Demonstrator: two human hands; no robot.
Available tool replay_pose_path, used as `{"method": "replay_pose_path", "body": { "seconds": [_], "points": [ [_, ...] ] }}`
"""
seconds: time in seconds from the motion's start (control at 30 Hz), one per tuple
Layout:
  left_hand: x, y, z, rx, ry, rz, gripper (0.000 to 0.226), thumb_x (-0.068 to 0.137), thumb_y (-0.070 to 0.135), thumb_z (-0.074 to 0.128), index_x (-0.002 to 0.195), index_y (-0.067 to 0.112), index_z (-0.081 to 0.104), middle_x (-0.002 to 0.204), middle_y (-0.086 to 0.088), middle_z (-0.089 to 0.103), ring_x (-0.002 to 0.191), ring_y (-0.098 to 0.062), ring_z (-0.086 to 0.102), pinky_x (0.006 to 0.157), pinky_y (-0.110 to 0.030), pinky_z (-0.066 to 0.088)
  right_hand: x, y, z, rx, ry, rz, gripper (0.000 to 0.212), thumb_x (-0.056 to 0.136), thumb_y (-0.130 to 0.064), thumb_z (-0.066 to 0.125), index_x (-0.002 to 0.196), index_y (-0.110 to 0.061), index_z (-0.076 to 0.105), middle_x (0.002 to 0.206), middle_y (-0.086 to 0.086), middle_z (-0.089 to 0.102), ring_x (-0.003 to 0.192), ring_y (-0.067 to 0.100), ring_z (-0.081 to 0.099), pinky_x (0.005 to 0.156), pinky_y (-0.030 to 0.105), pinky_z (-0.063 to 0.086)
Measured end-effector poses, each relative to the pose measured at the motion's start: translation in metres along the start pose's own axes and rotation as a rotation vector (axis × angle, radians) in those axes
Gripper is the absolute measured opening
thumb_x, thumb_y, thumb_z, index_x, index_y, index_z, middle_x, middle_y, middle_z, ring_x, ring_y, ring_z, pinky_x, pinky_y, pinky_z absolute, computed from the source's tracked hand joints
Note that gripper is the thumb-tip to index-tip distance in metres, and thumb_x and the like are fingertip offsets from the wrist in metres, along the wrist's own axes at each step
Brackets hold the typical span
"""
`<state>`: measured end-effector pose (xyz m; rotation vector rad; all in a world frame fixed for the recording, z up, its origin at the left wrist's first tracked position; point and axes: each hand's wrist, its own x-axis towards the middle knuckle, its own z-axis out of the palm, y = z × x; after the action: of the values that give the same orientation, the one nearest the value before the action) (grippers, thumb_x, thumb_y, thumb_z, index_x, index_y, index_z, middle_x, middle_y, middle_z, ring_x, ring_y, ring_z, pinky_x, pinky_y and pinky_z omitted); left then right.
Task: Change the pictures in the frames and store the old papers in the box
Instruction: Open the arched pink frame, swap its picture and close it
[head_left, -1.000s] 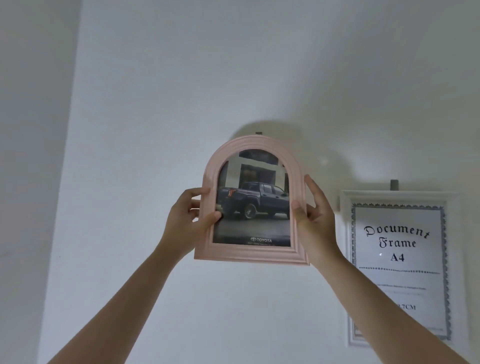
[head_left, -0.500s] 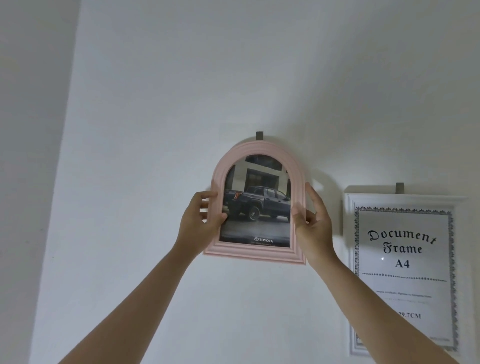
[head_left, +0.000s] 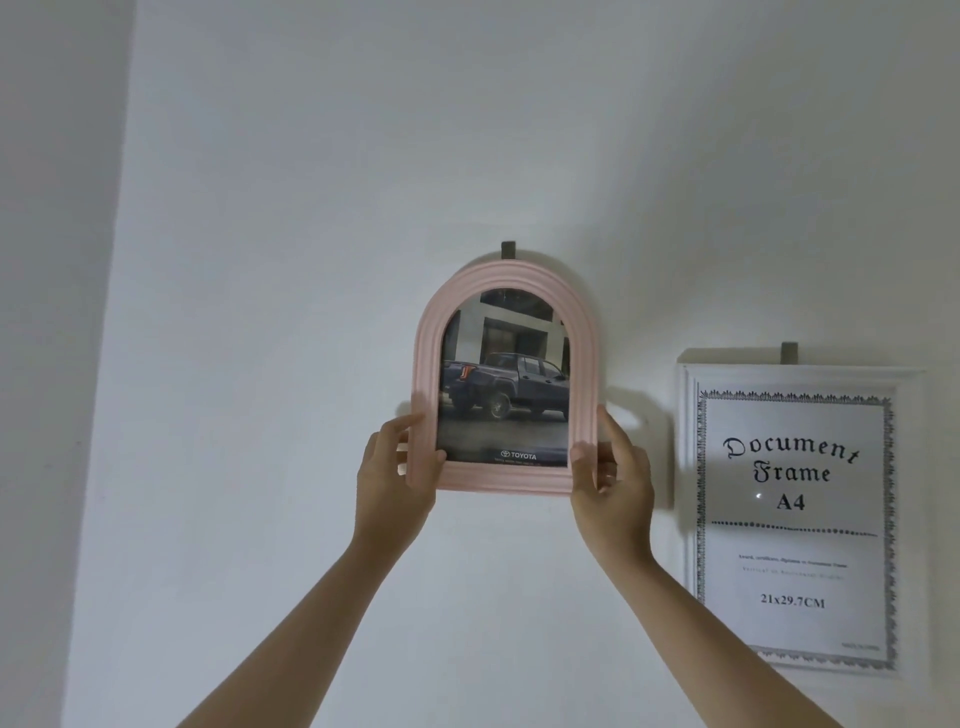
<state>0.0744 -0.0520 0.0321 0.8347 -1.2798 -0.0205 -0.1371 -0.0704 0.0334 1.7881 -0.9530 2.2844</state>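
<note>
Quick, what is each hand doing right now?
Left hand: holding the pink arched frame by its lower left edge.
Right hand: holding the same frame by its lower right edge.

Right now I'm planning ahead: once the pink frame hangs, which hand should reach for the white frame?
Probably the right hand: it grips the pink frame's right edge, nearest the white frame. The left hand is on the far side.

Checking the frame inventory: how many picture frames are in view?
2. The pink arched frame is at centre, against the wall under a hook, held by the left hand and right hand. The white document frame hangs at right. Others may be outside the view.
</note>
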Motion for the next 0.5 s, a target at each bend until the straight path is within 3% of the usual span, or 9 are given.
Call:
{"method": "replay_pose_path", "body": {
  "seconds": [0.23, 0.5],
  "points": [
    [-0.0004, 0.0003, -0.0015, 0.014, 0.03, -0.003, 0.032, 0.084, 0.017, 0.065, 0.113, 0.027, 0.054, 0.107, 0.003, 0.061, 0.092, -0.013, 0.062, 0.073, -0.018, 0.049, 0.0011, -0.003, 0.0005, 0.009, -0.032, -0.003, 0.046, 0.089, -0.012, 0.062, 0.133, -0.02, 0.051, 0.09, 0.01, 0.053, 0.073, 0.003, 0.052, 0.078, 0.005, 0.042],
    [0.0004, -0.0003, -0.0018, 0.042, 0.014, -0.018, 0.036, 0.084, 0.018, 0.065, 0.115, 0.03, 0.052, 0.111, 0.004, 0.056, 0.096, -0.013, 0.058, 0.082, -0.031, 0.052, 0.0001, 0.0002, 0.0011, -0.009, -0.041, -0.031, 0.048, 0.088, -0.009, 0.062, 0.133, -0.02, 0.051, 0.085, 0.015, 0.055, 0.077, 0.0, 0.049, 0.078, 0.002, 0.037]
  ]
}}
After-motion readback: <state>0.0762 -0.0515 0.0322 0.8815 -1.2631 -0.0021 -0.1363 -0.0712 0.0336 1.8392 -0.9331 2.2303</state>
